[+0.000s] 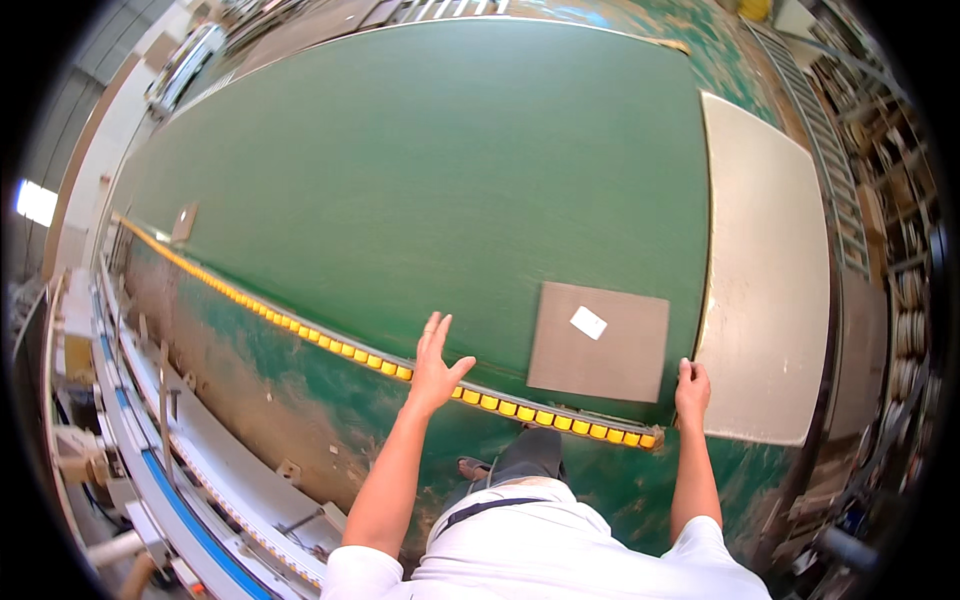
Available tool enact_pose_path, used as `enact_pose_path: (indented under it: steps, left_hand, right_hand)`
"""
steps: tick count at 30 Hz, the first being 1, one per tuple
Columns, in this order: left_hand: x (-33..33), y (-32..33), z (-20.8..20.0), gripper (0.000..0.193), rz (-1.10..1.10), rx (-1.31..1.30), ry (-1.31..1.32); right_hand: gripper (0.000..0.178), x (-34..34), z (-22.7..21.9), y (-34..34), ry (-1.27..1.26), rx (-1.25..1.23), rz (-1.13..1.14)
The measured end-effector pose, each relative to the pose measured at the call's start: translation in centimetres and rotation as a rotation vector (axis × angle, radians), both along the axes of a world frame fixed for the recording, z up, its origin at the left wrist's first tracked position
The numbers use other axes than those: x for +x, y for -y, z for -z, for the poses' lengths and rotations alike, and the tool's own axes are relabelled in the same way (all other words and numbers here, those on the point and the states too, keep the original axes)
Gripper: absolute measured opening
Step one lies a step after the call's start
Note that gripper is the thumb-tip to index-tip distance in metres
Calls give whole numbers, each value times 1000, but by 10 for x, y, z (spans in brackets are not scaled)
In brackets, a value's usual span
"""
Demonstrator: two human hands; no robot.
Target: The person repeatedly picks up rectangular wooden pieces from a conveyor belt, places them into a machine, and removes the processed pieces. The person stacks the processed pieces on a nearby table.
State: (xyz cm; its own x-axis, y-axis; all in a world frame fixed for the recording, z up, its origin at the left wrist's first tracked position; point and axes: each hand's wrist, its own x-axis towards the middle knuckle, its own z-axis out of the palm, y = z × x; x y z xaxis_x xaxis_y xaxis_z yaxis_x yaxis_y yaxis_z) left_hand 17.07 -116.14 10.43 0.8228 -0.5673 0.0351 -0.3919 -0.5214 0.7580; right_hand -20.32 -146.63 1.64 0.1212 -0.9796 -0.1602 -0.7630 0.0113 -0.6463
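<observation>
My left hand (434, 368) hovers over the near edge of a wide green conveyor belt (430, 180), fingers stretched out and thumb apart, holding nothing. A flat grey-brown rectangular board (600, 362) lies on the belt's near right part, between my hands, with a small white label (588, 322) on top. My right hand (692, 394) is at the belt's near right corner, beside the left edge of a large pale beige panel (765, 270). Its fingers are curled and close together; what they may hold is hidden.
A row of yellow rollers (500, 405) runs along the belt's near edge. Far left on the belt lies a smaller brown piece (184, 222). Machinery with a blue strip (190, 510) stands at the lower left. Racks (905, 230) and a metal roller frame (840, 190) line the right.
</observation>
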Motion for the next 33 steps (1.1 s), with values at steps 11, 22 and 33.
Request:
enact_pose_path:
  steps: [11,22,33]
  left_hand:
    - [-28,-173,-23,35,-475,-205,-315]
    - [-100,-363,-37,63,-690,-498,-347]
    - [-339,-636,34,54,-1619,-591,-174]
  right_hand:
    - [78,-29,30,69,157,237,46]
    - [40,356,-169,-204,229,-18,-1302]
    - [38,304,-188,-872,298,-190,-2604]
